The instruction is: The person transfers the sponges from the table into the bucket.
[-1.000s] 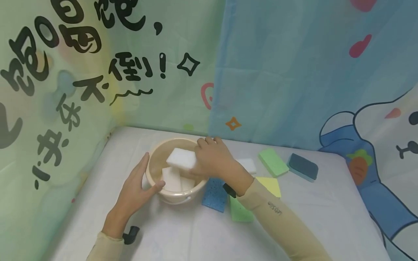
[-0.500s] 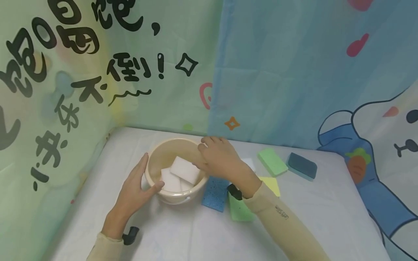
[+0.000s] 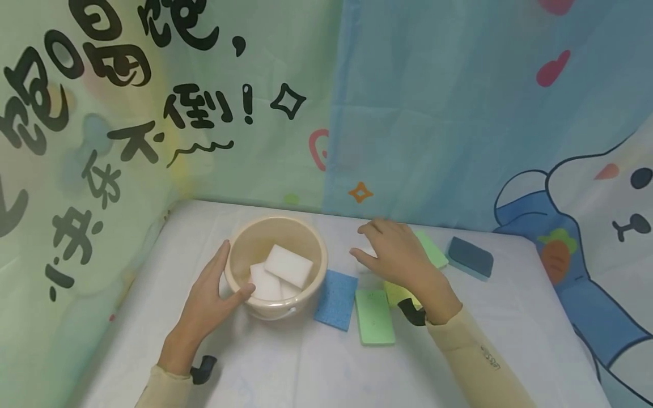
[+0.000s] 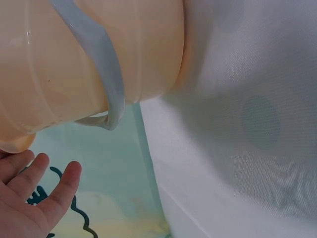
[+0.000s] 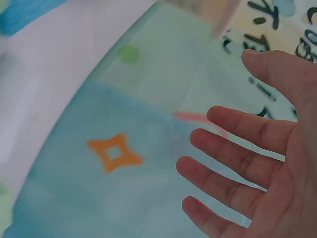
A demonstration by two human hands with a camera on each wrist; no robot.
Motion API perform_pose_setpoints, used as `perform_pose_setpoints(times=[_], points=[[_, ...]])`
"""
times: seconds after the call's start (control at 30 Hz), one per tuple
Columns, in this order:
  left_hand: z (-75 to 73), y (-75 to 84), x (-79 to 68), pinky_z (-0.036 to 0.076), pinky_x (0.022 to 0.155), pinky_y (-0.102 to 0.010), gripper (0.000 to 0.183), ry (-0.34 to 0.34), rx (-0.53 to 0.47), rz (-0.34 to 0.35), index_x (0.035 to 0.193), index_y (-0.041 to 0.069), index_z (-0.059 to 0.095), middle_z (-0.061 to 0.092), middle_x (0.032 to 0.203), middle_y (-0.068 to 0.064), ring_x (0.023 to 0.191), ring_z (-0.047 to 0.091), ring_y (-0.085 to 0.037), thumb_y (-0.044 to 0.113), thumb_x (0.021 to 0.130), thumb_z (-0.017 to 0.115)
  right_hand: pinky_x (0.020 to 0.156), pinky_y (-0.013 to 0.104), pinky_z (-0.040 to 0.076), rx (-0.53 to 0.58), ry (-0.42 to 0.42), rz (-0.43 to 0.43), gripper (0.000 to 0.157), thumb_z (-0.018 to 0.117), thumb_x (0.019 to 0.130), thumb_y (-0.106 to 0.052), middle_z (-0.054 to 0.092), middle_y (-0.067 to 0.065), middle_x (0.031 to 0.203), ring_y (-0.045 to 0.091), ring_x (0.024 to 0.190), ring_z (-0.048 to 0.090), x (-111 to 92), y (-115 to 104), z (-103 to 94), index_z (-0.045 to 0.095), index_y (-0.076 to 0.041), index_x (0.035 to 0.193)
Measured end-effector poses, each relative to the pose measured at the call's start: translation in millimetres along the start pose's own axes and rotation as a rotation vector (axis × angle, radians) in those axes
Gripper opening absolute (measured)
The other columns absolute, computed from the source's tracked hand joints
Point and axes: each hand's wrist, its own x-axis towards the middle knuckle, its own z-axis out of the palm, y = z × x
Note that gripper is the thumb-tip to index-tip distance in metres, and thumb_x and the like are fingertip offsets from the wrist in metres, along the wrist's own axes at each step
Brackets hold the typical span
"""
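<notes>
A cream bucket point(image 3: 275, 309) with a grey handle point(image 4: 106, 64) stands left of the table's middle. Inside it lie several white sponge blocks point(image 3: 288, 265), the top one tilted over the others. My left hand point(image 3: 209, 300) rests against the bucket's left side with straight fingers, its thumb at the front rim. To the right of the bucket my right hand point(image 3: 398, 252) holds nothing. Its fingers point(image 5: 233, 129) are spread apart in the right wrist view. Beneath and behind that hand, a yellow sponge point(image 3: 395, 294) and a light green sponge point(image 3: 432, 249) are partly hidden.
A blue sponge point(image 3: 336, 299) lies right beside the bucket, with a green sponge point(image 3: 374, 317) next to it. Farther right sits a dark teal sponge point(image 3: 470, 258). Printed curtains point(image 3: 418, 113) rise along the table's back and left edges.
My right hand has let go of a white sponge block in the bucket and moved right, out over the table sponges, fingers spreading. The left hand has stayed at the bucket.
</notes>
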Motion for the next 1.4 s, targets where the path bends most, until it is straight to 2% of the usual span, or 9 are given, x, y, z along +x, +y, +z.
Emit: perform_pose_setpoints(times=[0.33, 0.53, 0.77, 0.93, 1.17, 1.4], points=[[-1.2, 1.1, -2.2, 0.026, 0.115, -0.058, 0.097, 0.001, 0.000, -0.008, 0.161, 0.011, 0.018, 0.021, 0.164, -0.009, 0.148, 0.023, -0.033, 0.049, 0.090, 0.070, 0.088, 0.061, 0.047, 0.012, -0.068, 0.129, 0.046, 0.067, 0.096, -0.033, 0.063, 0.021, 0.124, 0.041, 0.111, 0.059, -37, 32, 11.5, 0.063, 0.001, 0.126], [-1.4, 0.9, -2.7, 0.026, 0.115, -0.058, 0.096, 0.002, 0.003, -0.008, 0.161, 0.011, 0.018, 0.021, 0.164, -0.009, 0.148, 0.024, -0.033, 0.049, 0.090, 0.070, 0.092, 0.063, 0.046, 0.055, -0.094, 0.183, 0.047, 0.066, 0.097, -0.034, 0.061, 0.024, 0.125, 0.044, 0.114, 0.057, -53, 47, 21.7, 0.062, 0.002, 0.127], [-1.6, 1.8, -2.2, 0.026, 0.114, -0.059, 0.096, 0.001, -0.001, -0.011, 0.161, 0.011, 0.018, 0.021, 0.164, -0.009, 0.148, 0.024, -0.033, 0.049, 0.090, 0.070, 0.095, 0.062, 0.045, 0.116, -0.097, 0.187, 0.052, 0.068, 0.095, -0.031, 0.059, 0.027, 0.127, 0.047, 0.116, 0.055, -73, 74, 37.1, 0.059, 0.005, 0.131], [-1.1, 2.3, -1.4, 0.026, 0.114, -0.059, 0.097, -0.003, -0.008, -0.009, 0.161, 0.012, 0.018, 0.021, 0.164, -0.009, 0.148, 0.024, -0.033, 0.049, 0.090, 0.071, 0.097, 0.064, 0.043, 0.171, -0.132, 0.188, 0.060, 0.077, 0.088, -0.031, 0.058, 0.029, 0.127, 0.050, 0.117, 0.053, -87, 90, 45.7, 0.058, 0.005, 0.132], [-1.3, 2.9, -1.4, 0.026, 0.115, -0.058, 0.096, 0.001, -0.001, -0.003, 0.161, 0.011, 0.018, 0.021, 0.164, -0.009, 0.148, 0.024, -0.033, 0.049, 0.090, 0.070, 0.093, 0.065, 0.044, 0.192, -0.199, 0.191, 0.072, 0.086, 0.076, -0.034, 0.058, 0.027, 0.127, 0.049, 0.116, 0.052, -100, 102, 61.3, 0.058, 0.002, 0.133], [-1.8, 3.2, -1.4, 0.026, 0.115, -0.058, 0.096, -0.003, -0.001, -0.002, 0.161, 0.010, 0.018, 0.021, 0.164, -0.009, 0.148, 0.024, -0.033, 0.049, 0.090, 0.070, 0.097, 0.066, 0.041, 0.247, -0.265, 0.235, 0.080, 0.087, 0.075, -0.027, 0.053, 0.027, 0.135, 0.049, 0.120, 0.048, -104, 108, 74.5, 0.052, 0.002, 0.141]])
